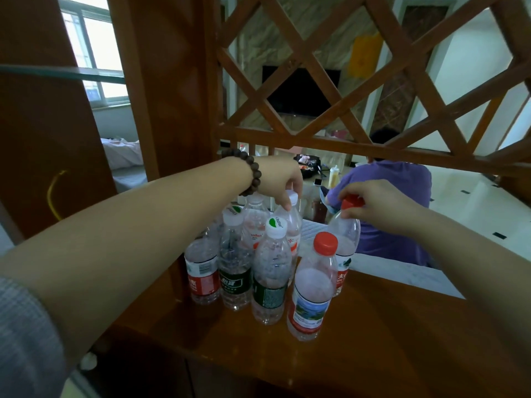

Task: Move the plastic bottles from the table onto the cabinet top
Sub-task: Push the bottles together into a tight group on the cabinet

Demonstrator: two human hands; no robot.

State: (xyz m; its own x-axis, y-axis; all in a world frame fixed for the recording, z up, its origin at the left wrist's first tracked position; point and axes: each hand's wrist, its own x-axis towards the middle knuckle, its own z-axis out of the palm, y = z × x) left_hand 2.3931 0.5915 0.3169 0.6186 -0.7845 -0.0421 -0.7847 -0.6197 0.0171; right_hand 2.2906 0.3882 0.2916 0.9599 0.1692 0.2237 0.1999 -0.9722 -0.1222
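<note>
Head view: your left hand (pixel 280 179) pinches the white-capped bottle (pixel 293 225) at the cluster's back. Your right hand (pixel 373 201) pinches the red-capped bottle (pixel 344 239) near the cabinet top's (pixel 388 326) far edge. The front edge has bare wood.

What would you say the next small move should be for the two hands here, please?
Probably let go of both bottles. The right hand grips the red cap and the left hand pinches a white-capped bottle; both bottles seem to stand among the cluster on the wooden cabinet top.
</note>
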